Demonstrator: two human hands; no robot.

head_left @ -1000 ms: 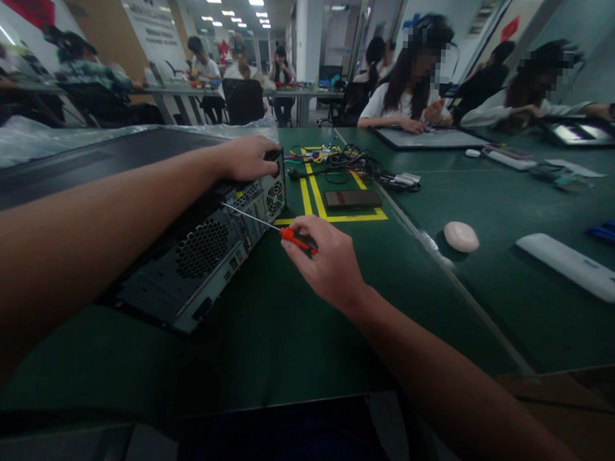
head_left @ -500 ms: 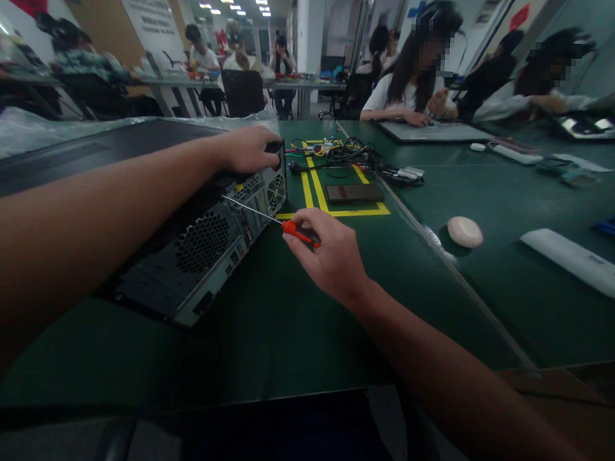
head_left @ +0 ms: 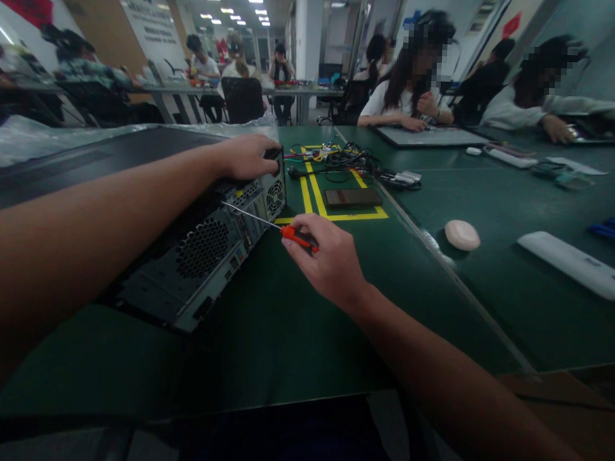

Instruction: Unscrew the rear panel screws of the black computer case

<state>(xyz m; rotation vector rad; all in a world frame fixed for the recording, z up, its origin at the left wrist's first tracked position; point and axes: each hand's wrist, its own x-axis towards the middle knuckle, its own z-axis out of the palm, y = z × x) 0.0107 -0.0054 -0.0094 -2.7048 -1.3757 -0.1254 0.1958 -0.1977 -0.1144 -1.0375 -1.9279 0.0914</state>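
A black computer case (head_left: pixel 155 288) lies on the green table at the left, its metal back panel with fan grilles facing me. My left hand (head_left: pixel 249 156) grips the case's upper edge near the far corner, fingers bent over it. In my right hand (head_left: pixel 327 255) is a screwdriver (head_left: pixel 294 237) with a red and black handle, held between thumb and fingers. Its long thin shaft points left, and the tip meets the back panel near the upper edge. Whether a screw sits at the tip is too small to tell.
Beyond the case lie tangled cables (head_left: pixel 361 158) and a dark flat box (head_left: pixel 354 197) within yellow tape. Rightward are a pinkish rounded object (head_left: pixel 462 235) and a long white device (head_left: pixel 574 264). Clear plastic wrap (head_left: pixel 36 137) lies behind the case. People sit across the table.
The view has shifted slightly. Both hands keep their holds, and the screwdriver tip stays at the panel. Across the table, a person at the right has stretched their arms toward a dark panel.
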